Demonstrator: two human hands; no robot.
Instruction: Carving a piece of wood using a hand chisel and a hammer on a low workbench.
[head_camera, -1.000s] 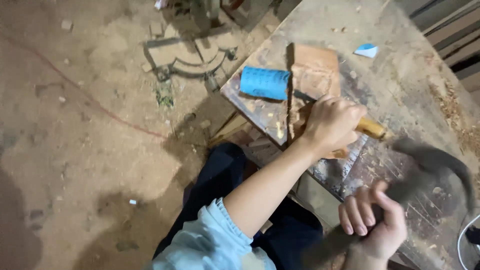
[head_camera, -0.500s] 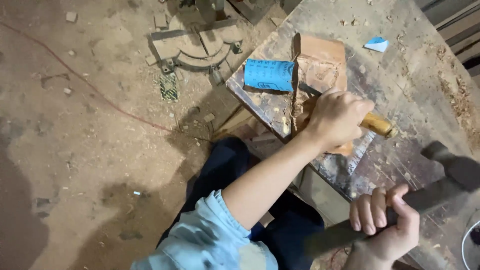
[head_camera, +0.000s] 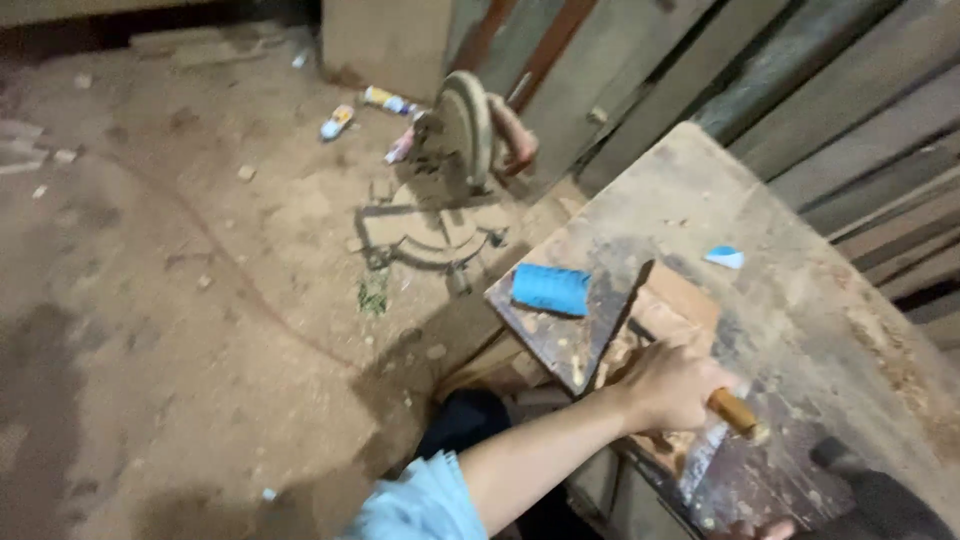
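Note:
My left hand (head_camera: 668, 385) is closed around a chisel with a wooden handle (head_camera: 735, 412). Its blade rests on a carved wooden panel (head_camera: 672, 300) lying on the workbench (head_camera: 800, 200). A blue roll (head_camera: 551, 289) lies on a dark board just left of the panel. Only the knuckles of my right hand (head_camera: 765, 528) show at the bottom edge. Beside them is the blurred dark head of a hammer (head_camera: 875, 492); its handle is out of frame.
A mitre saw (head_camera: 455, 150) stands on the dusty floor beyond the bench corner, with small bottles (head_camera: 385, 98) lying behind it. A blue scrap (head_camera: 725, 257) lies on the bench. Wooden planks lean along the wall at the right.
The view has tilted up toward the saw and wall. My right hand with the hammer has dropped to the bottom edge. My left hand stays on the chisel.

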